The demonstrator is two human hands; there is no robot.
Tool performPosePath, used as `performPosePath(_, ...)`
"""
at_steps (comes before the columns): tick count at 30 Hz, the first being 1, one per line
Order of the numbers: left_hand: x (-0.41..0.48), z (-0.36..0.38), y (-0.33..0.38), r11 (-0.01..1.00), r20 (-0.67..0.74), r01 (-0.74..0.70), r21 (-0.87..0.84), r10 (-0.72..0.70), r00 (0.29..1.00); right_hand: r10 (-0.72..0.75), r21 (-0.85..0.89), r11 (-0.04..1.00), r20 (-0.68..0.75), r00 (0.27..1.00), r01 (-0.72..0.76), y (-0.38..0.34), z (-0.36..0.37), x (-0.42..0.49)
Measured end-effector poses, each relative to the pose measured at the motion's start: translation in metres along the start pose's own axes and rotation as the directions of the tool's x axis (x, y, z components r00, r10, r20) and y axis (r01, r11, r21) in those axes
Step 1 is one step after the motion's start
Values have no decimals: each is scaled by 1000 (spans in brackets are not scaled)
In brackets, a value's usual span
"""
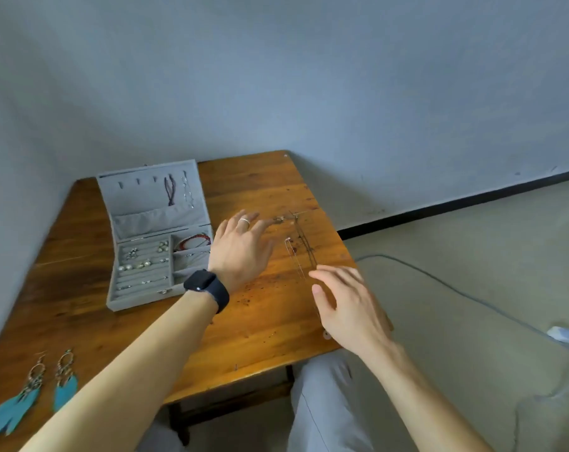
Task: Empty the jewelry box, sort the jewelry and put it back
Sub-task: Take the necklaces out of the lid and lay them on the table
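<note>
Head view. A brown wooden table (260, 321) set against a grey wall carries an open grey velvet jewelry box (139, 197) on its left part. Studs sit in the box's slotted rows and a red bracelet (195, 241) in a side compartment, so the box is not yet emptied. The left hand (240, 246), with a black wristwatch (206, 285) on the wrist, and the right hand (348, 301) are both over the table's right part; each has its fingers extended and spread, and neither holds anything. A pair of turquoise feather earrings (32, 396) lies at the near left corner, well apart from both hands. Between the hands lie a thin dark chain (306, 246) and a thin silver chain (294, 256), side by side, their long axes running from the far edge toward the person. Their near ends lie just beside the right fingertips (315, 274), and their far ends lie near the left fingers. The right hand therefore appears the better placed to pinch a near end and draw a chain straight along its length – though whether the two chains touch cannot be told.
</note>
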State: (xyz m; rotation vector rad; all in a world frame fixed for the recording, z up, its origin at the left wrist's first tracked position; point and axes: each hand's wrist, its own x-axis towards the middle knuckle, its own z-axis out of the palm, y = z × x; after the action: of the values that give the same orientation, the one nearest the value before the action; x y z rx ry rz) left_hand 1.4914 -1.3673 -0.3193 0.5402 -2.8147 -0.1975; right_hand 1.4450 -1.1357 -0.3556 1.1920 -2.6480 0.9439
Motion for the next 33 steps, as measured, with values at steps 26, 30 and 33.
performPosePath(26,-44,-57,-198,937,-153,348,11,-343,927,-447,-145,868,190,874,475,-155,90,210)
performPosePath(30,-28,-54,-230,834,-167,446,-325,-515,841,-472,-168,852,165,866,497,-165,115,251)
performPosePath(33,-10,-52,-250,646,-88,454,-613,-628,774,-511,-206,820,157,845,534,-171,129,279)
